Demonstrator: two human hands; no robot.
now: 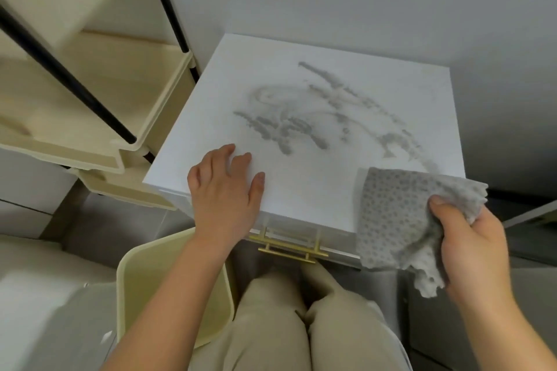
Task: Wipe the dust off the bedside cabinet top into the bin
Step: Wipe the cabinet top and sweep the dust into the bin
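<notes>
The white bedside cabinet top (388, 81) fills the middle of the view, with grey dust (289, 126) smeared in streaks across its centre and right side. My left hand (224, 193) rests flat on the cabinet's front left edge, fingers spread, holding nothing. My right hand (473, 247) grips a grey dotted cloth (394, 220) that hangs over the front right corner of the cabinet. A pale yellow bin (171, 289) stands on the floor below the cabinet's front left, partly hidden by my left forearm.
A cream shelving rack with black poles (99, 99) stands close to the cabinet's left side. A gold drawer handle (289, 247) sticks out from the cabinet front. My knees in beige trousers (301, 319) are just below it. A grey wall is behind.
</notes>
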